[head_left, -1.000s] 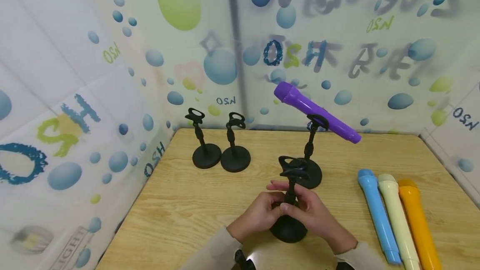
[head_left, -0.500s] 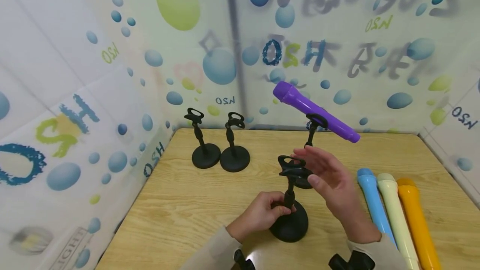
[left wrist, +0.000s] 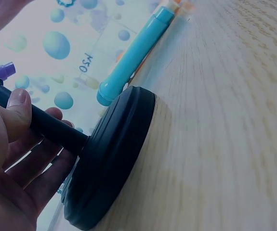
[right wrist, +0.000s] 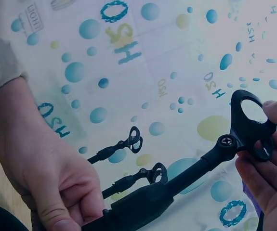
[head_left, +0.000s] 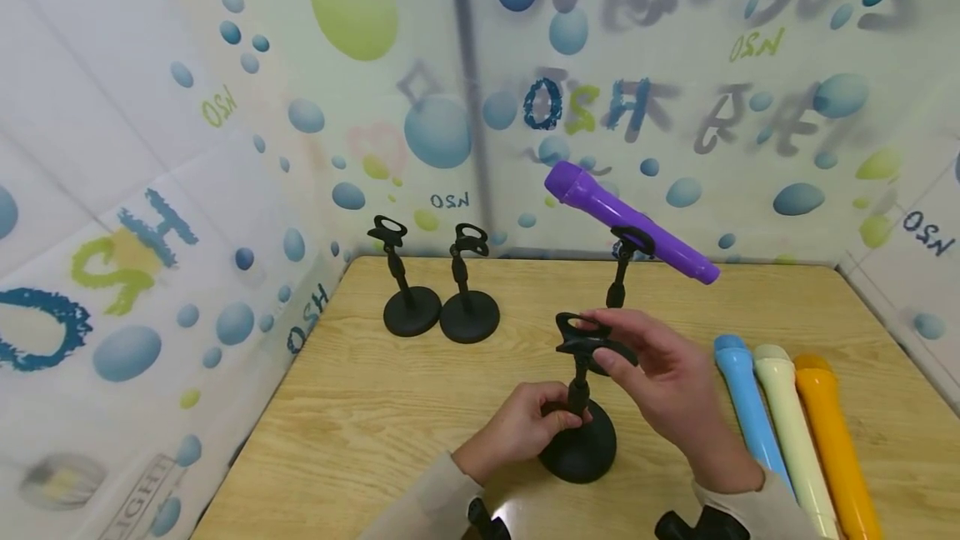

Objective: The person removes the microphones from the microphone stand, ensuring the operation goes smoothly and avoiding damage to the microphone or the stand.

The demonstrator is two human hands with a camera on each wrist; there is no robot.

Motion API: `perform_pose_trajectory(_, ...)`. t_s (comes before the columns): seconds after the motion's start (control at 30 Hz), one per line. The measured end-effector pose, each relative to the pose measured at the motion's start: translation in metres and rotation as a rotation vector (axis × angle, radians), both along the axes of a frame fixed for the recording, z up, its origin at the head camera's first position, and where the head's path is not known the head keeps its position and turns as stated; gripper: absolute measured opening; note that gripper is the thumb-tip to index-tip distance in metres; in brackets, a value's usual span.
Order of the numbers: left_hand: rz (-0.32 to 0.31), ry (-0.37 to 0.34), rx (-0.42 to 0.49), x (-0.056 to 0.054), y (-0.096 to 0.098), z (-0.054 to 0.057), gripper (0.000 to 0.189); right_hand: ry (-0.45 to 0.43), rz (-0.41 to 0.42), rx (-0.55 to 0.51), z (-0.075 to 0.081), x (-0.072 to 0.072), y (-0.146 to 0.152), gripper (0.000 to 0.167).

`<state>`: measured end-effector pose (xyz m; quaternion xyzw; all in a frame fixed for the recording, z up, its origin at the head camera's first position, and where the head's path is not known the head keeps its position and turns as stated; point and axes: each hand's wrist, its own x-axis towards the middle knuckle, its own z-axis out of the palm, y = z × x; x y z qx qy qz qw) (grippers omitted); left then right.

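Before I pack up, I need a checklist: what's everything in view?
Round-based clip stands: four, black; two back left, one mid-right, one front.
Tapered purple microphone: one, purple, tilted on mid-right stand.
Blue microphone, cream microphone, orange microphone: one each, lying side by side, right.
Wood-grain table: one, tan, beneath.
Spotted sheet walls: three, whitish, around.
Wrist devices: two, black, at cuffs.
Sleeves: two, beige, forearms.
Left grip: one, on front stand's post.
Right grip: one, at its clip.
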<state>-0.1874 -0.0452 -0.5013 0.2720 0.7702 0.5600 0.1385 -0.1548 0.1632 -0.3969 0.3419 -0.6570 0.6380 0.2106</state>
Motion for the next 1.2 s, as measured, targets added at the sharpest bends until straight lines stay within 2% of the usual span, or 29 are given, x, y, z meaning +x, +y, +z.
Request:
perform_pose_trajectory(0.23,0.004,-0.008,0.003,0.000,-0.001,0.001,0.009,-0.001,-0.007,-0.006,-0.015,0.000,-0.001,0.045)
perform_pose_trajectory(0.47,0.007,-0.017,0.002,0.000,-0.002,0.000,0.010,-0.054,-0.068,0.063,-0.030,0.004,-0.002,0.045)
perform_pose_trajectory(0.8,-0.008,0.002,0.002,-0.001,-0.006,0.001,0.013,-0.069,-0.022,0.009,-0.039,0.005,0.000,0.054)
perform_pose_trajectory(0.97,0.003,0.022,-0.024,0.000,-0.008,0.002,0.014,-0.069,-0.006,-0.021,-0.048,0.004,0.001,0.059)
perform_pose_trajectory(1.2,0.044,0.014,-0.046,-0.002,-0.022,0.001,0.012,-0.106,-0.026,0.043,-0.054,0.000,0.000,0.054)
